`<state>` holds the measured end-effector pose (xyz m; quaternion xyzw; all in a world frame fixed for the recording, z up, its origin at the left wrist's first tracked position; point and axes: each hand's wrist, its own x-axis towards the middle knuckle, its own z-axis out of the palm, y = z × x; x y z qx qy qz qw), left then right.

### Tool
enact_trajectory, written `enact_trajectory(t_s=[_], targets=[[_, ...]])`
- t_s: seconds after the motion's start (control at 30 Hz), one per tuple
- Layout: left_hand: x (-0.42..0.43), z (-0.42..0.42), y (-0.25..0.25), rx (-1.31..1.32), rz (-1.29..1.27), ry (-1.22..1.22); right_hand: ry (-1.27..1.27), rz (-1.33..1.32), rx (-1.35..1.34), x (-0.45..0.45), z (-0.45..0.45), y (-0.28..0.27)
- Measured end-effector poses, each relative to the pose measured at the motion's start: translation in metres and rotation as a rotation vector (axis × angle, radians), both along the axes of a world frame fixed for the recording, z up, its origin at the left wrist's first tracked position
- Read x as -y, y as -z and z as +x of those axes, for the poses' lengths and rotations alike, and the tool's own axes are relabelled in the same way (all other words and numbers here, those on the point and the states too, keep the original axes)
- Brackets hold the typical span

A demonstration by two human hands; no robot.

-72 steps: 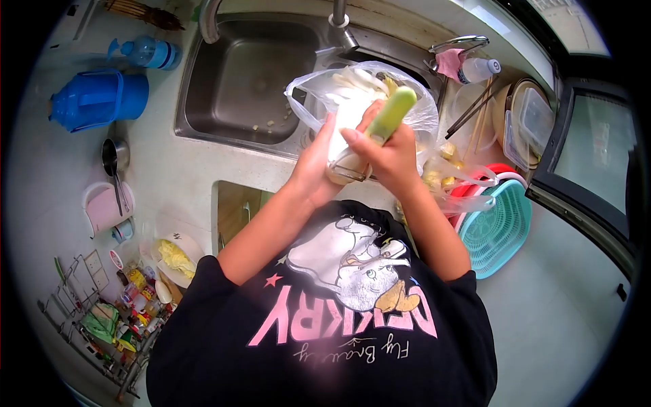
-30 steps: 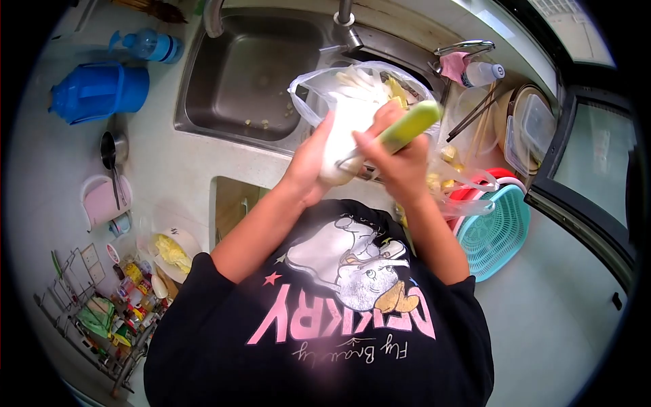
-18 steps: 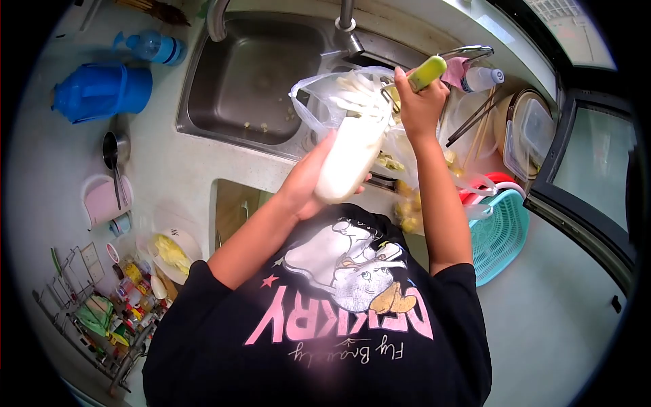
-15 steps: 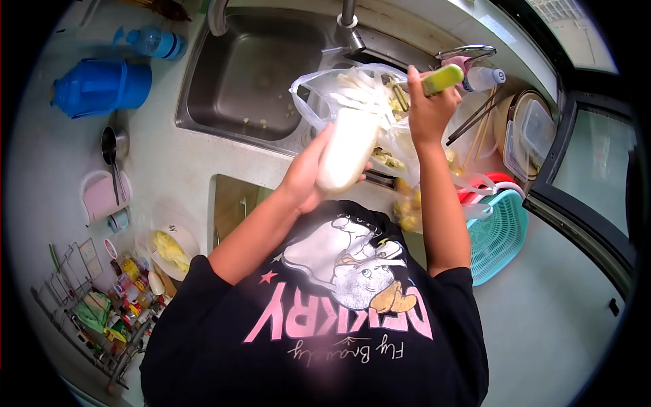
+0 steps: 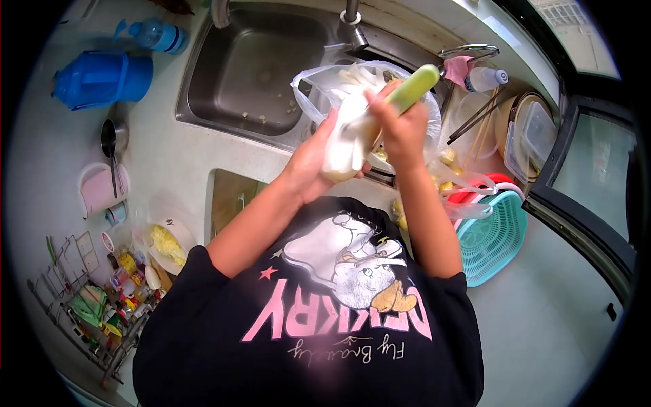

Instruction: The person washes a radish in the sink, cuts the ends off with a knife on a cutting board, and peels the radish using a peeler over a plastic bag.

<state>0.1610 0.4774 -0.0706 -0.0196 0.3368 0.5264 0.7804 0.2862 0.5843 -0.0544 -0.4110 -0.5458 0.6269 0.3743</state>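
My left hand is closed around a thick white radish, holding it tilted over the counter's front edge by the sink. My right hand grips a peeler by its light green handle. The peeler's head lies against the radish, blurred and partly covered by my fingers. Pale peel strips lie at the radish's far end, over an open clear plastic bag with scraps in it.
A steel sink with a few bits in it lies beyond my left hand. Turquoise basket, chopsticks and a water bottle are on the right. A blue jug and a bowl of yellow food stand left.
My right hand has moved left and down, bringing the peeler from beside the radish onto it. The left hand keeps its hold, with the radish turned slightly.
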Motion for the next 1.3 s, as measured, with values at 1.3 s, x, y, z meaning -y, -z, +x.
enact_trajectory(t_s=[1.3], targets=[[-0.008, -0.012, 0.006, -0.046, 0.107, 0.078, 0.127, 0.723, 0.441, -0.055, 0.038, 0.032]])
